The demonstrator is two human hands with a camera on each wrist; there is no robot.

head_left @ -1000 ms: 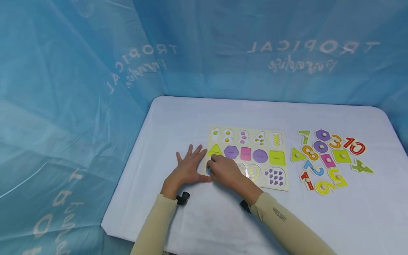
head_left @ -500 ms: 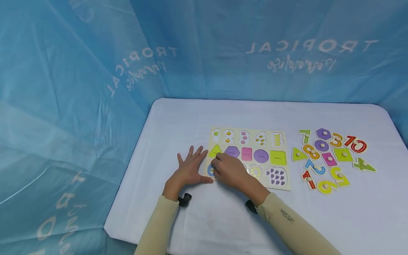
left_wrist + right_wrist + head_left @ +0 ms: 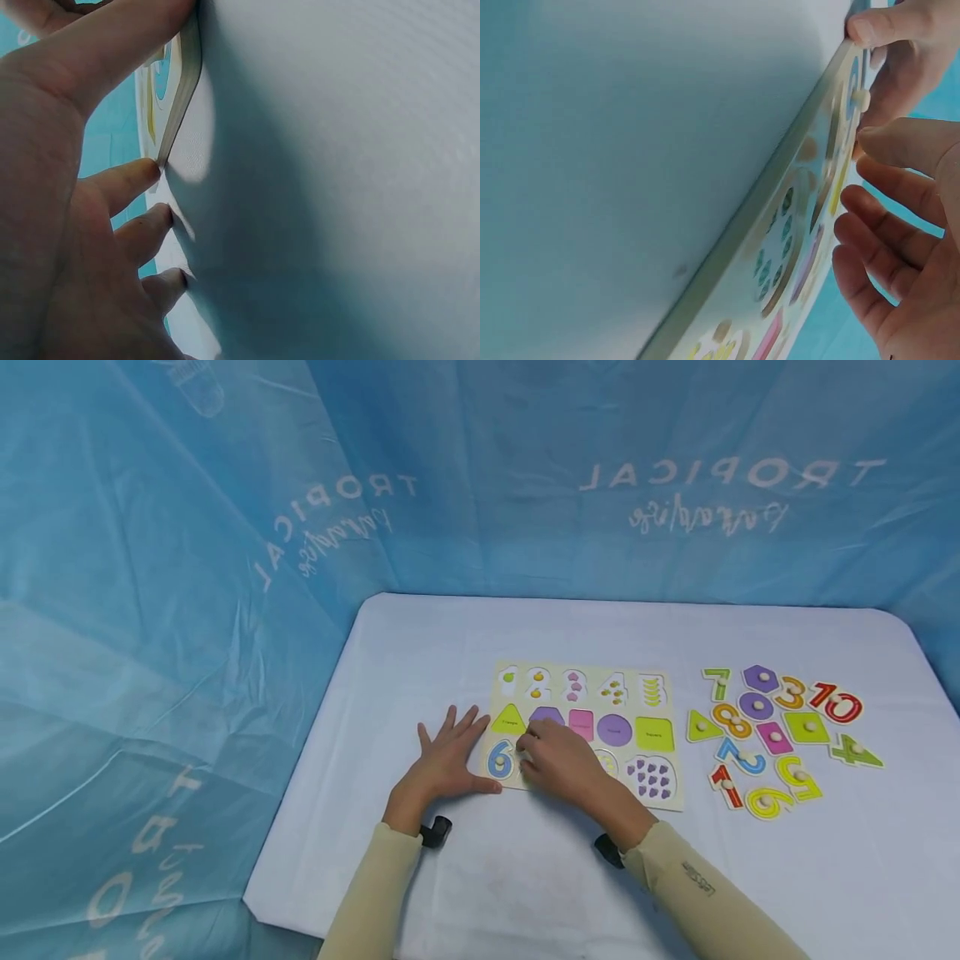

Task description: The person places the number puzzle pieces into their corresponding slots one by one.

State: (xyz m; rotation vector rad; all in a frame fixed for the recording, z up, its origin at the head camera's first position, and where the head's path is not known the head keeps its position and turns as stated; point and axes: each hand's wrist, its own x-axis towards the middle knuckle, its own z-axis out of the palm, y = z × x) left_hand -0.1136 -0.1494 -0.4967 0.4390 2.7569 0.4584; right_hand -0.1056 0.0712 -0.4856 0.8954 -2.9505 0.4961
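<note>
A flat puzzle board (image 3: 630, 711) with number and shape recesses lies on the white table. A blue number 6 piece (image 3: 500, 760) sits in its near left recess, with its knob (image 3: 861, 100) showing in the right wrist view. My left hand (image 3: 447, 760) lies spread at the board's left side, its thumb at the near left corner and fingertips along the edge. Over the board, just right of the 6, is my right hand (image 3: 558, 762), which hides part of the near row. In the right wrist view its fingers are loosely bent and hold nothing.
Several knobbed pieces lie to the board's right, among them a green 7 (image 3: 717, 683), a red 10 (image 3: 836, 702), a purple hexagon (image 3: 761, 677) and a yellow 6 (image 3: 765, 803). A blue printed curtain (image 3: 480, 485) stands behind the table (image 3: 450, 635).
My right hand has let go of the blue 6 and moved right, leaving that piece in full view. My left hand has stayed at the board's edge.
</note>
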